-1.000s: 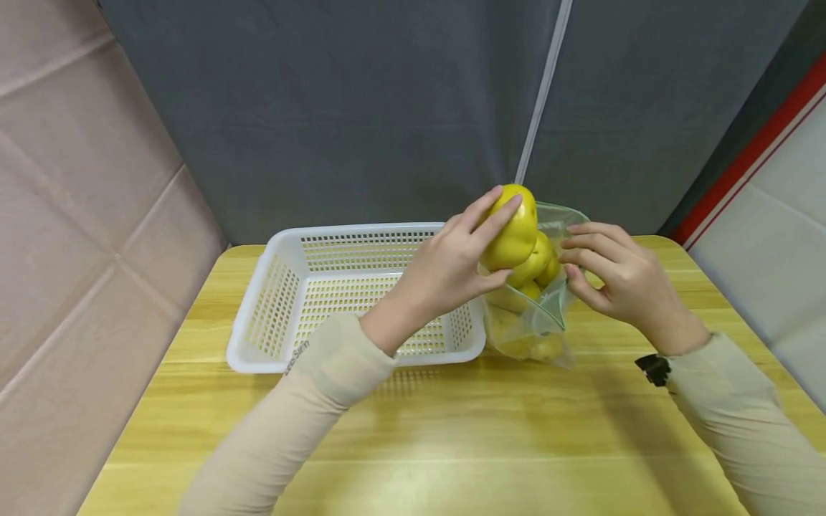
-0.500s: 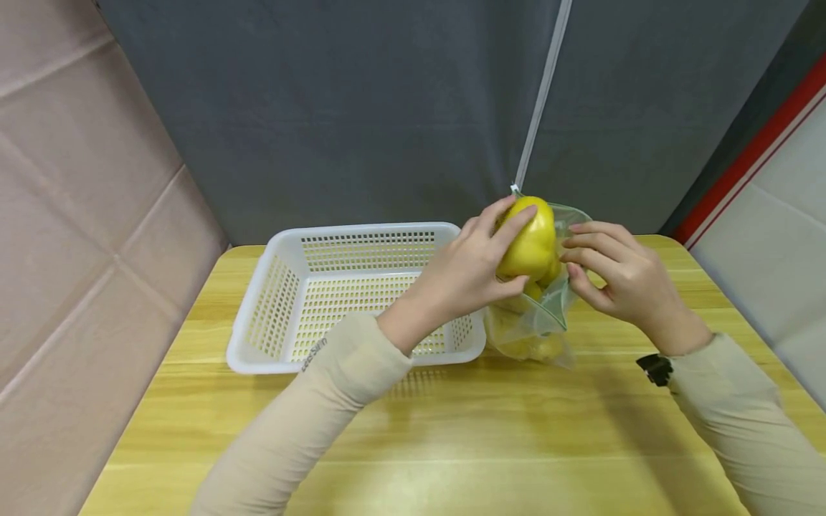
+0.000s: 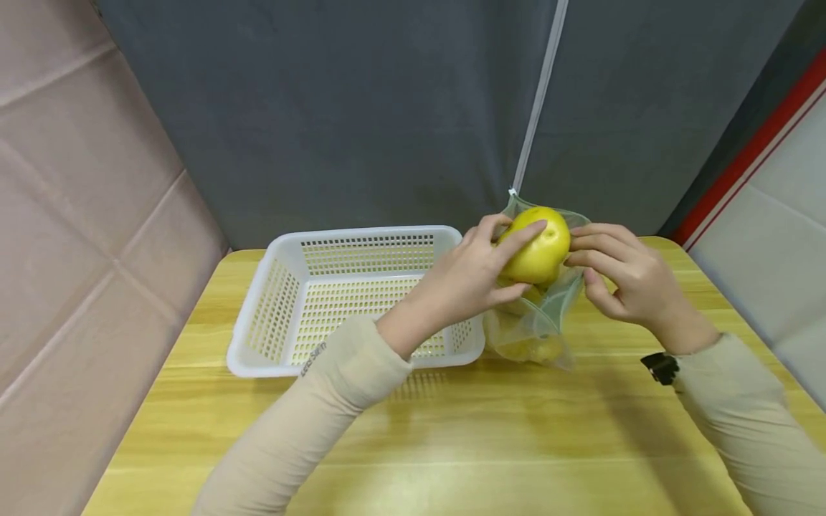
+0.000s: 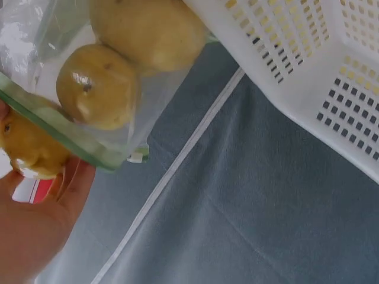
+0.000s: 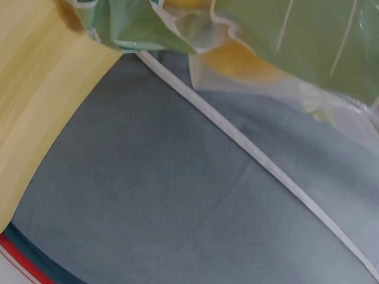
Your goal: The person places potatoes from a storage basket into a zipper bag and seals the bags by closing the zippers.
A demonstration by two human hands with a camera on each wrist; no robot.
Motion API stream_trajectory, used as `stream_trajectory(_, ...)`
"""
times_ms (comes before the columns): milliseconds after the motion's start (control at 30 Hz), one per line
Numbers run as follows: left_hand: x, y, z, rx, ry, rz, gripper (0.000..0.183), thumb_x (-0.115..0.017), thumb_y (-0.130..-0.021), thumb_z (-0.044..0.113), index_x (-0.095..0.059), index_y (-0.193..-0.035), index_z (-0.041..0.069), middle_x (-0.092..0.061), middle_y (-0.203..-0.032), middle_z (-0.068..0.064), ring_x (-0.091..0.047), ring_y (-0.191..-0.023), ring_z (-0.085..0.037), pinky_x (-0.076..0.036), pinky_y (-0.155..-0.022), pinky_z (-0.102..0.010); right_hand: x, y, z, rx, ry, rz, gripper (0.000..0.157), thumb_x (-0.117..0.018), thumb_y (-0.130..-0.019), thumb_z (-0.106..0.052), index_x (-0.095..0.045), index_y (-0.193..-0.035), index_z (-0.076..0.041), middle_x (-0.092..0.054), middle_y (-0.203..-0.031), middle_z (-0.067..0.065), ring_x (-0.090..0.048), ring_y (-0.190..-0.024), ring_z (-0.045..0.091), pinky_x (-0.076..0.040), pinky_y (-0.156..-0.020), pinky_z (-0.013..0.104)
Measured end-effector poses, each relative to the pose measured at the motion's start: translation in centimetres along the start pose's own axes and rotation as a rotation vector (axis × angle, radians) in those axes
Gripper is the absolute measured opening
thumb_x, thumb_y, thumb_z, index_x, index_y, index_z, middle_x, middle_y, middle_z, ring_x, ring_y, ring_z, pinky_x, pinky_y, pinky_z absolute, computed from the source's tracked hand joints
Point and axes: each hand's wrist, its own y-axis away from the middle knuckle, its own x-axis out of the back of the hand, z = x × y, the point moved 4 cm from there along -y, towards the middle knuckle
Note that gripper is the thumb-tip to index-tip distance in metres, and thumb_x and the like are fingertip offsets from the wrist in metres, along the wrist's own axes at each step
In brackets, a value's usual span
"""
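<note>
My left hand (image 3: 474,269) grips a large, glossy, lumpy yellow fruit (image 3: 539,244) with a dimpled end, right over the mouth of a clear zip bag (image 3: 543,324) with a green rim. In the left wrist view, the held fruit (image 4: 35,145) partly shows behind the green rim, and more yellow fruits (image 4: 98,86) sit inside the bag. My right hand (image 3: 626,276) is at the bag's right rim, holding its edge between fingers and thumb. The right wrist view shows the bag's green plastic (image 5: 296,41) but little of the hand.
Left of the bag stands a white slotted plastic basket (image 3: 241,337), its slotted floor visible. Both rest on a wooden table (image 3: 452,444). A grey curtain (image 3: 361,115) hangs behind the table, and pale panels flank it.
My left hand has moved right and slightly down with the yellow fruit, which has turned so its dimpled end shows. My right hand has shifted slightly right at the bag's rim.
</note>
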Motion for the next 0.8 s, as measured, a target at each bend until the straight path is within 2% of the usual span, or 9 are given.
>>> stream_trajectory(100,0.0,0.1,0.0,-0.012,-0.008,-0.041,0.078,-0.065,-0.084,0.053,-0.029,-0.149,0.03,-0.037,-0.144,-0.013,-0.057,-0.114,-0.027,-0.059,-0.079,-0.033,0.4,0.0,0.2,0.017,-0.039,-0.02,0.045,-0.036,-0.096,-0.023,-0.065,-0.074,0.004,-0.065,-0.081,0.022,-0.057,-0.087,0.038,-0.036,-0.109,0.014)
stream_trajectory(200,0.1,0.2,-0.1,-0.055,-0.056,-0.097,0.093,-0.066,-0.075,0.064,-0.024,-0.152,0.031,-0.032,-0.15,-0.011,-0.057,-0.118,-0.025,-0.058,-0.08,-0.031,0.7,-0.2,0.3,0.006,-0.023,-0.052,0.042,-0.035,-0.094,-0.019,-0.064,-0.075,0.003,-0.065,-0.082,0.022,-0.057,-0.088,0.037,-0.035,-0.109,0.012)
stream_trajectory(267,0.2,0.3,-0.2,-0.101,-0.111,-0.114,0.095,-0.068,-0.074,0.063,-0.024,-0.152,0.031,-0.031,-0.152,-0.01,-0.058,-0.115,-0.023,-0.057,-0.077,-0.029,0.9,-0.2,0.4,-0.012,0.011,-0.068,0.04,-0.035,-0.095,-0.018,-0.064,-0.075,0.003,-0.065,-0.083,0.021,-0.058,-0.088,0.037,-0.033,-0.108,0.009)
stream_trajectory(333,0.2,0.5,-0.2,-0.151,-0.156,-0.106,0.09,-0.071,-0.077,0.054,-0.026,-0.151,0.028,-0.035,-0.151,-0.008,-0.061,-0.111,-0.023,-0.057,-0.075,-0.028,1.0,-0.3,0.4,-0.034,0.048,-0.075,0.039,-0.037,-0.095,-0.018,-0.064,-0.075,0.003,-0.066,-0.083,0.02,-0.059,-0.088,0.037,-0.032,-0.105,0.005)
stream_trajectory(400,0.2,0.7,-0.4,-0.192,-0.192,-0.085,0.08,-0.071,-0.083,0.039,-0.03,-0.15,0.025,-0.044,-0.146,-0.004,-0.064,-0.1,-0.02,-0.056,-0.071,-0.026,1.1,-0.3,0.4,-0.053,0.08,-0.075,0.038,-0.038,-0.095,-0.018,-0.063,-0.075,0.002,-0.067,-0.082,0.019,-0.06,-0.089,0.036,-0.03,-0.103,0.001)
stream_trajectory(500,0.0,1.0,-0.7,-0.232,-0.26,-0.033,0.058,-0.063,-0.091,0.022,-0.04,-0.145,0.021,-0.058,-0.132,0.003,-0.066,-0.094,-0.015,-0.055,-0.069,-0.025,1.2,-0.3,0.5,-0.07,0.1,-0.067,0.037,-0.037,-0.095,-0.017,-0.063,-0.075,0.002,-0.067,-0.081,0.017,-0.06,-0.088,0.036,-0.031,-0.103,0.002)
stream_trajectory(633,0.1,1.3,-1.1,-0.267,-0.36,0.076,0.027,-0.052,-0.094,0.006,-0.061,-0.115,0.02,-0.067,-0.099,0.007,-0.064,-0.081,-0.01,-0.053,-0.063,-0.023,1.4,-0.4,0.6,-0.09,0.122,-0.071,0.036,-0.037,-0.093,-0.016,-0.063,-0.077,0.002,-0.067,-0.081,0.018,-0.06,-0.089,0.036,-0.031,-0.104,0.003)
stream_trajectory(733,0.5,1.5,-1.3,-0.275,-0.392,0.166,0.028,-0.051,-0.089,-0.005,-0.064,-0.094,0.019,-0.063,-0.083,0.006,-0.058,-0.07,-0.011,-0.049,-0.059,-0.021,1.6,-0.5,0.7,-0.109,0.154,-0.076,0.035,-0.038,-0.093,-0.015,-0.064,-0.079,0.003,-0.068,-0.081,0.018,-0.061,-0.09,0.035,-0.03,-0.102,0.002)
stream_trajectory(800,0.6,1.6,-1.5,-0.271,-0.402,0.217,0.029,-0.051,-0.087,-0.007,-0.064,-0.09,0.019,-0.064,-0.082,0.007,-0.059,-0.071,-0.011,-0.049,-0.062,-0.02,1.7,-0.6,0.8,-0.121,0.175,-0.072,0.034,-0.038,-0.092,-0.014,-0.064,-0.08,0.003,-0.068,-0.081,0.019,-0.061,-0.09,0.035,-0.03,-0.102,0.001)
